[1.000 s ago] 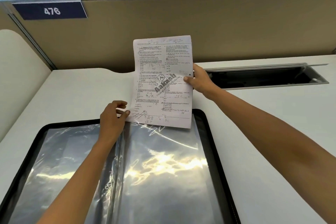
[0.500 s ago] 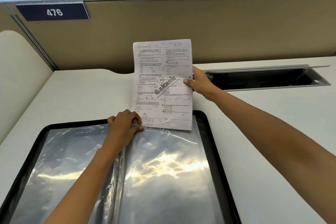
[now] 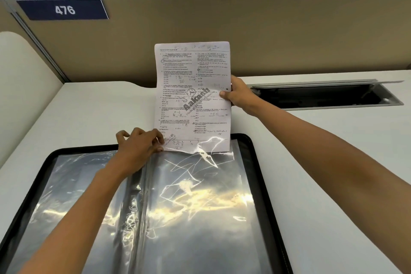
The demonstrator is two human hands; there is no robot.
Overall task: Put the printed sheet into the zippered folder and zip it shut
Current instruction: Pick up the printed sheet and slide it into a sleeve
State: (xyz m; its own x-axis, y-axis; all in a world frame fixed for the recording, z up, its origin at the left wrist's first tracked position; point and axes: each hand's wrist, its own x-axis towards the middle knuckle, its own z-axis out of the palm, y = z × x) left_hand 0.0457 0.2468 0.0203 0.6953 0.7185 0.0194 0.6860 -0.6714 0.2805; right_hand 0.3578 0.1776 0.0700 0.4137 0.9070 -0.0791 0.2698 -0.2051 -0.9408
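Observation:
The zippered folder (image 3: 264, 176) lies open on the desk, black-rimmed, with shiny clear plastic sleeves inside. The printed sheet (image 3: 192, 95) stands nearly upright above the right-hand sleeve. Its bottom edge sits just inside the sleeve's top opening, under the plastic. My right hand (image 3: 239, 94) pinches the sheet's right edge at mid height. My left hand (image 3: 140, 147) pinches the top edge of the plastic sleeve at the sheet's lower left corner.
A beige partition (image 3: 289, 35) with a blue "476" plate (image 3: 63, 9) backs the white desk (image 3: 84, 113). An open cable trough (image 3: 322, 95) lies in the desk right of the sheet. Plants show above the partition.
My left hand moved right to the sleeve's top edge and gripped it. The sheet's bottom edge went down into the sleeve opening.

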